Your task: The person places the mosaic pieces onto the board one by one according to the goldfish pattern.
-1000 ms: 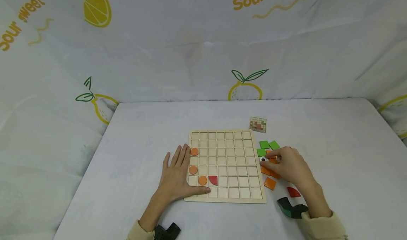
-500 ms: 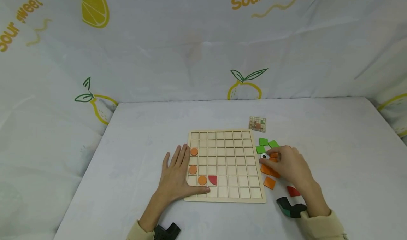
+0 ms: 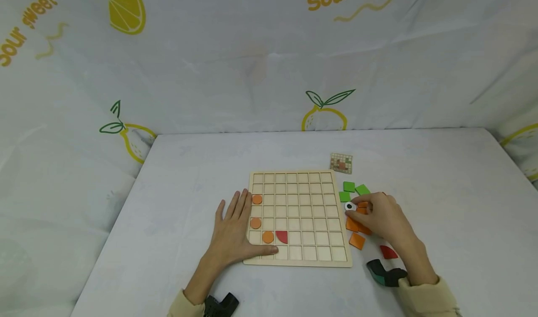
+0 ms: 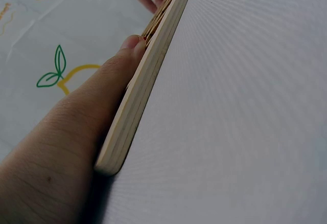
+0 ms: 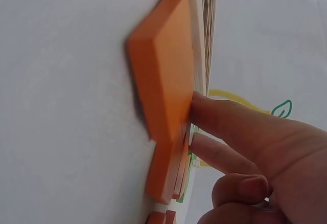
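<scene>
My left hand [image 3: 232, 233] lies with straight fingers along the left edge of the wooden grid board [image 3: 302, 264], its thumb across the near left corner. In the left wrist view that thumb rests on the board's upper face. On the board sit several orange discs [image 3: 267, 237] and a red quarter-round piece [image 3: 282, 236]. Just right of the board, my right hand [image 3: 388, 219] has thumb and index finger on opposite sides of a white disc with a black dot [image 3: 349, 206], pinching it. Orange square tiles [image 3: 357, 241] lie beneath and beside this hand, partly hidden by it.
Several green square tiles [image 3: 349, 186] lie beyond the right hand. A small pattern card [image 3: 341, 163] is past the board's far right corner. Near the right wrist is another red quarter-round piece [image 3: 388, 252]. A white cloth with lemon prints hangs behind the table.
The white disc has shifted slightly away from me between the right thumb and index finger. Green tiles beside it have been nudged farther back. The left hand stays put.
</scene>
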`<act>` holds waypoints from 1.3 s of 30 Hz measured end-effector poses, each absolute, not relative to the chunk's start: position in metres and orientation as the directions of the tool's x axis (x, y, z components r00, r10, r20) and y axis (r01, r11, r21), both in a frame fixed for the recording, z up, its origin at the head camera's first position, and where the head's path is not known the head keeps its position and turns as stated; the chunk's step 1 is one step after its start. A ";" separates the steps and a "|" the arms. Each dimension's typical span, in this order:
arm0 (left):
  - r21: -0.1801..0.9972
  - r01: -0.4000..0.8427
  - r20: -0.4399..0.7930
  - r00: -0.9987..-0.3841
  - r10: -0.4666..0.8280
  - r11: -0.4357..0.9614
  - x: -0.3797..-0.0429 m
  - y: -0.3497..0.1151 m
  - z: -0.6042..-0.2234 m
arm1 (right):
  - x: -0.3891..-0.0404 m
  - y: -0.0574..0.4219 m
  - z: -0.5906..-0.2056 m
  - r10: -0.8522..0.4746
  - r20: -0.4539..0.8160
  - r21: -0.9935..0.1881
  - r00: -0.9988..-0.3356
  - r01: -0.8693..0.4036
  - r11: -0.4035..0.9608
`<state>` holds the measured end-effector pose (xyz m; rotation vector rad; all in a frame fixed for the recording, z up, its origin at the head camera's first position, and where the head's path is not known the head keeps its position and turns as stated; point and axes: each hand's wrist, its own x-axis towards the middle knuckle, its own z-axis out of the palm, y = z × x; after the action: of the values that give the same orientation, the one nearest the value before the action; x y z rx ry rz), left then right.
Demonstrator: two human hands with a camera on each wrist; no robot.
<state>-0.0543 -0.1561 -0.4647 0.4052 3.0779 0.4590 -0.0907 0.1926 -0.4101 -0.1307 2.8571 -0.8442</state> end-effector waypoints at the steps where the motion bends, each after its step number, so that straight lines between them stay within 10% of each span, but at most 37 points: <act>1: 0.288 0.253 0.034 -0.967 0.254 0.924 -0.054 -0.156 -0.465 | -0.091 0.192 -0.410 -0.126 -0.121 -0.543 -0.985 -0.041 0.838; 39: 0.297 0.261 0.030 -0.964 0.264 0.919 -0.054 -0.157 -0.462 | -0.071 0.141 -0.381 -0.204 0.084 -0.613 -0.975 -0.212 0.761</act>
<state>-0.0541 -0.1569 -0.4618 0.4191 3.0664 0.4717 -0.0710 0.1411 -0.3808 -0.3490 2.9598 -1.0324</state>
